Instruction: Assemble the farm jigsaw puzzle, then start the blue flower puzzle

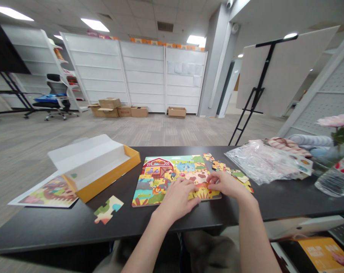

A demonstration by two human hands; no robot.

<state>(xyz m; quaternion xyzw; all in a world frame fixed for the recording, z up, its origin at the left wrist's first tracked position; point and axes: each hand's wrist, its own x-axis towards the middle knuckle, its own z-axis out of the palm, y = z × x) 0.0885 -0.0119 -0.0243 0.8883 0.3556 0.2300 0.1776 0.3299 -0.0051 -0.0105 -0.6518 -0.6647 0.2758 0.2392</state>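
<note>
A colourful farm jigsaw puzzle [155, 182] with a red barn and a spotted cow lies on the black table in front of me. My left hand [180, 193] rests flat across its lower middle, fingers stretched out over the picture. At the puzzle's right edge, my right hand [221, 184] has its thumb and fingers bent together on a puzzle piece, mostly covered by the fingertips. Loose puzzle pieces [219, 165] lie beyond and beside the right hand, some partly hidden by it. Apart on the left is a pale green and cream puzzle piece [108, 209].
An open yellow box [109, 176] with a white inside stands at left, beside a printed picture sheet [51, 192]. Clear plastic bags [257, 161], rolled cloths [311, 141] and a glass vase [335, 178] with a pink flower occupy the right. The table's front edge [83, 239] is near.
</note>
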